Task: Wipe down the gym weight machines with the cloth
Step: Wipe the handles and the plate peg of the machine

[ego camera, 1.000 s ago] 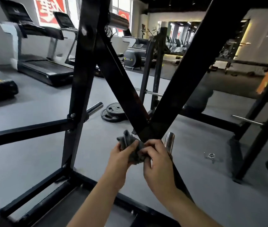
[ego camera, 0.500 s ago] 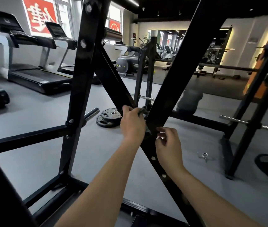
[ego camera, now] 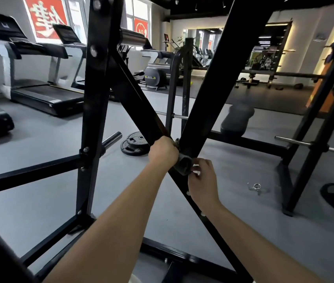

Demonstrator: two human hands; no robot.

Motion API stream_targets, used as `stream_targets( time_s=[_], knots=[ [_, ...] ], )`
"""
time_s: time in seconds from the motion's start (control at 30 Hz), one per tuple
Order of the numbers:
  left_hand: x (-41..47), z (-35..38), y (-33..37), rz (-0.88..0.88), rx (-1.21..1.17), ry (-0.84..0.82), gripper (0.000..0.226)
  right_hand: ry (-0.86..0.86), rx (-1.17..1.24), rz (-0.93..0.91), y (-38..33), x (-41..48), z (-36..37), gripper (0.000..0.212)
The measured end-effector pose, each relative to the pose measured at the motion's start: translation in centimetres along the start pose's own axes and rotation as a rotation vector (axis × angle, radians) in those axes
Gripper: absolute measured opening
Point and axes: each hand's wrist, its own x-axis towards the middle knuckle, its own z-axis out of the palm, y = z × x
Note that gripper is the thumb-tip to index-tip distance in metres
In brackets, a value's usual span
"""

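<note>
Head view, left hand [ego camera: 163, 151] gripping grey cloth [ego camera: 183, 165], bunched lengthwise down slanted bar [ego camera: 137, 103], right hand [ego camera: 202, 180] pinching its lower end

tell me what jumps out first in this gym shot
Two thick black steel beams cross in an X at centre. Right at the crossing, the left hand grips a crumpled grey cloth and the right hand pinches its lower edge. Behind them, round black weight plates lie on the grey floor.
</note>
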Motion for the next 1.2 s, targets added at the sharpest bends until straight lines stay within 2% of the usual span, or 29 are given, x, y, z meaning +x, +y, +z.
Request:
stream_targets(
  time_s=[0.1,0.33,0.5,0.6,0.63,0.67,0.73,0.83,0.97,1.07,1.13,1.2],
  knots=[
    [0.2,0.3,1.6,-0.039,0.03,0.018,0.021,-0.001,-0.024,0.041,-1.6,0.9,0.4,0.061],
    [0.0,0.9,0.3,-0.076,0.042,-0.041,0.027,-0.112,0.035,0.085,-1.7,0.5,0.3,0.047],
    [-1.4,-0.4,0.9,-0.062,0.142,-0.127,0.026,-0.216,0.272,0.334,-4.2,0.2,-1.0,0.035],
    [-2.1,-1.8,0.6,-0.057,0.388,-0.362,0.017,-0.358,0.587,0.644,-7.2,0.8,-1.4,0.025],
    [-1.9,-3.0,0.6,-0.055,0.444,-0.391,0.02,-0.407,0.676,0.711,-8.2,1.0,-1.3,0.033],
    [-1.6,-4.2,1.1,-0.036,0.463,-0.364,0.023,-0.414,0.724,0.715,-8.6,1.2,-0.7,0.038],
    [-0.5,-7.3,2.7,0.004,0.333,-0.207,0.024,-0.329,0.829,0.658,-10.1,2.4,0.5,0.041],
    [-0.1,-11.4,5.4,0.114,-0.063,0.069,0.028,-0.185,0.981,0.539,-14.8,5.9,1.2,0.037],
    [0.7,-14.6,5.3,0.291,-0.623,0.366,0.045,-0.242,0.972,0.25,-21.7,10.7,2.0,0.014],
    [2.9,-17.3,5.9,0.185,-0.688,0.651,0.05,-0.135,0.746,0.006,-24.2,14.2,4.0,0.011],
    [5.3,-19.1,5.7,0.056,-0.685,0.854,0.053,-0.045,0.572,-0.125,-25.7,16.0,5.2,0.02],
    [7.8,-20.7,4.8,-0.053,-0.648,0.934,0.052,0.013,0.449,-0.211,-26.7,17.0,6.6,0.022]
  ],
)
